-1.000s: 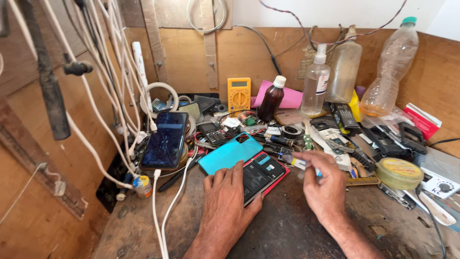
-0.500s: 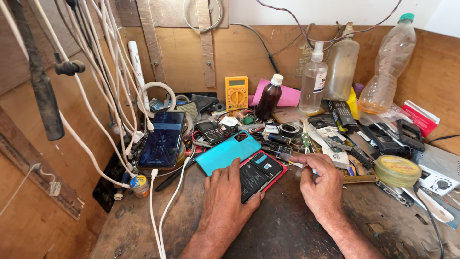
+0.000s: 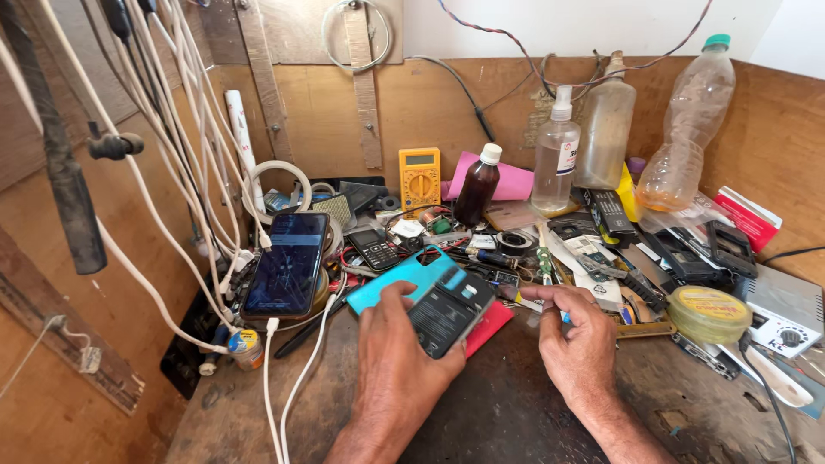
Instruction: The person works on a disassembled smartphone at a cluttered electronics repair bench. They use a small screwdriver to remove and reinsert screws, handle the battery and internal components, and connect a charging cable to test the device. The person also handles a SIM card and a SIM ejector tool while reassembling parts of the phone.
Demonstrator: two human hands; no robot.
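Observation:
My left hand (image 3: 397, 365) grips a black opened phone (image 3: 449, 312), lifting it at an angle above a red case (image 3: 491, 323) on the bench. Just behind it lies a teal phone back cover (image 3: 398, 278). My right hand (image 3: 578, 339) is closed on a small blue-handled tool (image 3: 564, 317), its thin tip pointing left toward the phone. The two hands are a short gap apart.
A charging smartphone (image 3: 288, 263) leans at left among white cables (image 3: 172, 172). Behind are a yellow multimeter (image 3: 419, 178), dark bottle (image 3: 477, 184), spray bottle (image 3: 555, 155) and plastic bottles (image 3: 687, 120). A round tin (image 3: 709, 313), a white box with a dial (image 3: 778, 314) and scattered parts crowd the right.
My left hand has picked the black phone up off the red case and tilted it. My right hand has shifted slightly closer with the tool.

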